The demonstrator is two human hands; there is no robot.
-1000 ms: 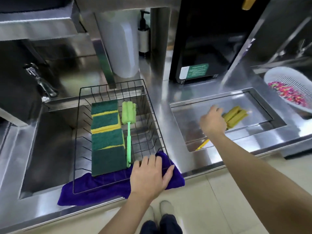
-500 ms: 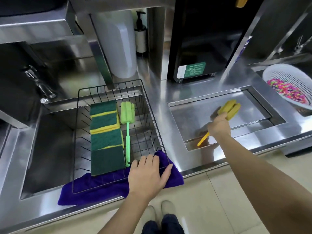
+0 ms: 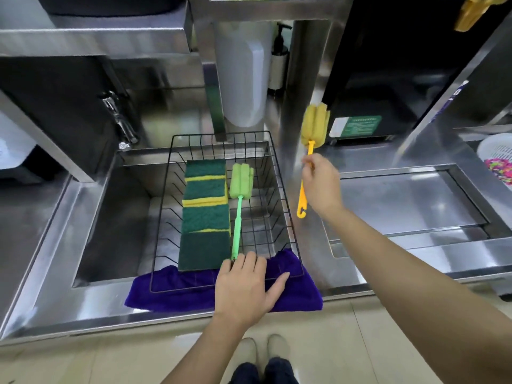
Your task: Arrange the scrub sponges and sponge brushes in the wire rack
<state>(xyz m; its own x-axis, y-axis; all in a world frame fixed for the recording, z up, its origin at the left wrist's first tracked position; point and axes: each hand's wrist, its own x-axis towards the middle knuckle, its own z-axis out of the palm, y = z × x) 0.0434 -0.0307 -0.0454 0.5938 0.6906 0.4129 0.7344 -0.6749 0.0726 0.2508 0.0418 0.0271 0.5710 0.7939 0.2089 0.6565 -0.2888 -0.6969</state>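
A black wire rack (image 3: 279,173) sits over the sink on a purple cloth (image 3: 302,289). Inside it, several green-and-yellow scrub sponges (image 3: 206,209) lie in a row down the left part. A green sponge brush (image 3: 241,187) lies beside them, head towards the back. My right hand (image 3: 321,184) grips the orange handle of a yellow sponge brush (image 3: 315,126), held upright in the air just right of the rack. My left hand (image 3: 246,286) rests flat on the rack's front edge and the cloth, fingers spread.
A steel sink (image 3: 110,217) lies under the rack, with a tap (image 3: 119,120) at the back left. A shallow steel tray recess (image 3: 410,198) is to the right. A white colander (image 3: 496,151) with coloured bits stands far right. A soap pump bottle (image 3: 279,65) stands behind.
My right hand lifted the yellow sponge brush out of the right tray recess and carried it left and up, beside the rack. My left hand stayed on the rack's front edge.
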